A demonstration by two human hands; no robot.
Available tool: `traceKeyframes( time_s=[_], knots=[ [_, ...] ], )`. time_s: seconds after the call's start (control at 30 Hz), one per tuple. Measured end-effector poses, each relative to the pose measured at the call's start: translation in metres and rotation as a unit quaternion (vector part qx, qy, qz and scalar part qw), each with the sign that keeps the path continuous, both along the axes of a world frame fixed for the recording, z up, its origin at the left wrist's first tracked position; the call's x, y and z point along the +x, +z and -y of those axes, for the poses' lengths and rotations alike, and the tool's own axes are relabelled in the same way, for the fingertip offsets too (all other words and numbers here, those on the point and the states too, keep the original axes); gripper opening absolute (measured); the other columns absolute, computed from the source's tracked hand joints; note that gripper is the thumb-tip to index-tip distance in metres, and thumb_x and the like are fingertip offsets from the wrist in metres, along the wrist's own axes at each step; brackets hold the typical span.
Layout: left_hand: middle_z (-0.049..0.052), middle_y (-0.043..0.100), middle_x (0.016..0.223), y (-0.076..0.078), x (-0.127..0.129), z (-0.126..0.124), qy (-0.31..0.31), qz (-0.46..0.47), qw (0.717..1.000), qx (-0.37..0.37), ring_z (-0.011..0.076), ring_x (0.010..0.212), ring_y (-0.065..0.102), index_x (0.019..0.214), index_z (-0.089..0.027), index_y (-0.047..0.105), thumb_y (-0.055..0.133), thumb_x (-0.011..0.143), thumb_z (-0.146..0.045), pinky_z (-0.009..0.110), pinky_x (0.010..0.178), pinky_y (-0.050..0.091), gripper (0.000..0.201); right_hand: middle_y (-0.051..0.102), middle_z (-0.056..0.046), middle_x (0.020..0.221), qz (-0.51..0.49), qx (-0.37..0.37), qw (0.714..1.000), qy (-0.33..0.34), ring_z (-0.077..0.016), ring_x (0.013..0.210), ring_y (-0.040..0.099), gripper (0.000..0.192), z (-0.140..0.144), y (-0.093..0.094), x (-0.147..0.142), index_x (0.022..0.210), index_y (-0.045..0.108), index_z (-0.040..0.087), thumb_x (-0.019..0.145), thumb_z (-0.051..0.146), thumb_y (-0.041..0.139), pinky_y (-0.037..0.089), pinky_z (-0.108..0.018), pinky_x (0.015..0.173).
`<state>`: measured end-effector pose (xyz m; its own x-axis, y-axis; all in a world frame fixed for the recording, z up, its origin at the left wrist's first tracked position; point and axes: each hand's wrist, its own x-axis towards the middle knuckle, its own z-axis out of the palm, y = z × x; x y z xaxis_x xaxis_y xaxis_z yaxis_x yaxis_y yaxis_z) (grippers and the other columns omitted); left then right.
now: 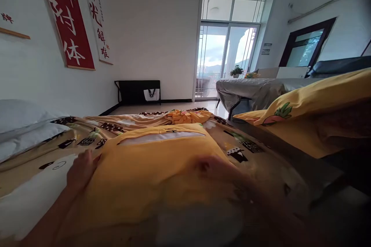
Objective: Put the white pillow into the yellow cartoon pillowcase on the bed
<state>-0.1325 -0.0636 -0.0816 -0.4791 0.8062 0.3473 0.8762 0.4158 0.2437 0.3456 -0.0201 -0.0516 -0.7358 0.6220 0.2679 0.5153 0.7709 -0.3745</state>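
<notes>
Both hands press the yellow pillowcase [150, 170]: left hand [82, 170] flat at its left edge, right hand [214, 168] blurred on top, its grip unclear.

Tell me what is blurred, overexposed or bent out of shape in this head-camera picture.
Head view: the right hand is smeared by blur over the yellow pillowcase, so its grip cannot be read; the left hand at the pillowcase's edge is sharper. The balcony door glares white with daylight. The red banner leans, bent by the wide lens. The bottom right corner falls dark.
</notes>
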Motion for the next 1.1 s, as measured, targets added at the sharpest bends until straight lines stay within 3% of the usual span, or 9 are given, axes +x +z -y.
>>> traceKeyframes(
  time_s=[0.1, 0.2, 0.4, 0.5, 0.6, 0.77, 0.83, 0.93, 1.1],
  knots=[
    [0.020, 0.056, 0.124, 0.038, 0.048, -0.018, -0.078, -0.093, 0.990, 0.073, 0.0296, 0.115, 0.052, 0.126, -0.007, 0.044, 0.037, 0.080, -0.019, 0.039, 0.095, 0.041, 0.048, 0.067, -0.002, 0.084, -0.104, 0.088, 0.983, -0.126, -0.0148, 0.077, 0.059, 0.020, -0.046, 0.036, -0.007, 0.093, 0.064, 0.019, 0.076, 0.017, 0.054, 0.043, -0.026, 0.072],
    [0.015, 0.059, 0.123, 0.075, 0.097, -0.040, -0.140, -0.095, 0.982, 0.086, 0.0268, 0.115, 0.053, 0.121, -0.014, 0.048, 0.040, 0.076, -0.015, 0.044, 0.100, 0.034, 0.046, 0.068, -0.005, 0.101, -0.098, 0.105, 0.972, -0.185, -0.0189, 0.094, 0.061, 0.032, -0.093, 0.050, -0.026, 0.097, 0.063, 0.018, 0.069, 0.008, 0.053, 0.044, -0.030, 0.082],
    [0.016, 0.062, 0.114, 0.142, 0.158, -0.091, -0.195, -0.093, 0.968, 0.129, 0.0282, 0.110, 0.053, 0.101, -0.016, 0.057, 0.039, 0.076, -0.013, 0.057, 0.098, 0.023, 0.031, 0.066, -0.008, 0.110, -0.058, 0.157, 0.968, -0.185, -0.0227, 0.100, 0.060, 0.031, -0.137, 0.085, -0.062, 0.109, 0.061, 0.019, 0.079, 0.023, 0.056, 0.043, -0.036, 0.089],
    [0.014, 0.064, 0.108, 0.154, 0.168, -0.130, -0.230, -0.104, 0.960, 0.120, 0.0265, 0.109, 0.053, 0.093, -0.016, 0.060, 0.032, 0.083, -0.018, 0.057, 0.098, 0.023, 0.030, 0.061, -0.011, 0.121, 0.001, 0.216, 0.965, -0.148, -0.0248, 0.114, 0.053, 0.034, -0.150, 0.103, -0.081, 0.116, 0.057, 0.017, 0.086, 0.032, 0.052, 0.035, -0.042, 0.099],
    [0.012, 0.064, 0.114, 0.124, 0.155, -0.165, -0.240, -0.084, 0.964, 0.075, 0.0245, 0.115, 0.052, 0.096, -0.017, 0.062, 0.029, 0.089, -0.024, 0.054, 0.103, 0.022, 0.035, 0.046, -0.015, 0.139, 0.091, 0.194, 0.973, -0.089, -0.0295, 0.131, 0.038, 0.055, -0.168, 0.082, -0.097, 0.130, 0.049, 0.018, 0.083, 0.044, 0.058, 0.024, -0.051, 0.106],
    [0.009, 0.070, 0.109, 0.026, 0.099, -0.180, -0.195, 0.000, 0.979, -0.061, 0.0241, 0.103, 0.062, 0.100, -0.022, 0.067, 0.039, 0.085, -0.027, 0.038, 0.093, 0.042, 0.032, 0.043, -0.013, 0.143, 0.095, 0.046, 0.986, -0.130, -0.0249, 0.136, 0.032, 0.050, -0.183, -0.010, -0.103, 0.137, 0.043, 0.019, 0.097, 0.045, 0.028, 0.026, -0.050, 0.107],
    [0.009, 0.068, 0.114, 0.002, 0.083, -0.179, -0.180, 0.035, 0.979, -0.084, 0.0252, 0.105, 0.062, 0.107, -0.022, 0.065, 0.032, 0.088, -0.033, 0.038, 0.093, 0.042, 0.040, 0.044, -0.010, 0.142, 0.051, 0.044, 0.989, -0.131, -0.0229, 0.136, 0.032, 0.050, -0.181, -0.030, -0.099, 0.138, 0.043, 0.022, 0.098, 0.045, 0.024, 0.023, -0.050, 0.109],
    [0.009, 0.063, 0.124, -0.009, 0.073, -0.182, -0.179, 0.092, 0.975, -0.091, 0.0263, 0.116, 0.056, 0.113, -0.021, 0.062, 0.024, 0.089, -0.042, 0.040, 0.100, 0.037, 0.050, 0.046, -0.007, 0.141, 0.002, 0.036, 0.993, -0.115, -0.0218, 0.135, 0.034, 0.048, -0.178, -0.030, -0.092, 0.135, 0.047, 0.026, 0.097, 0.047, 0.028, 0.021, -0.047, 0.111],
    [0.008, 0.064, 0.122, -0.008, 0.071, -0.189, -0.173, 0.136, 0.971, -0.096, 0.0274, 0.116, 0.055, 0.111, -0.022, 0.062, 0.024, 0.087, -0.045, 0.040, 0.101, 0.037, 0.051, 0.048, -0.007, 0.139, -0.015, 0.006, 0.994, -0.107, -0.0220, 0.132, 0.039, 0.048, -0.176, -0.015, -0.082, 0.133, 0.051, 0.023, 0.096, 0.047, 0.030, 0.023, -0.045, 0.110]
  ],
)
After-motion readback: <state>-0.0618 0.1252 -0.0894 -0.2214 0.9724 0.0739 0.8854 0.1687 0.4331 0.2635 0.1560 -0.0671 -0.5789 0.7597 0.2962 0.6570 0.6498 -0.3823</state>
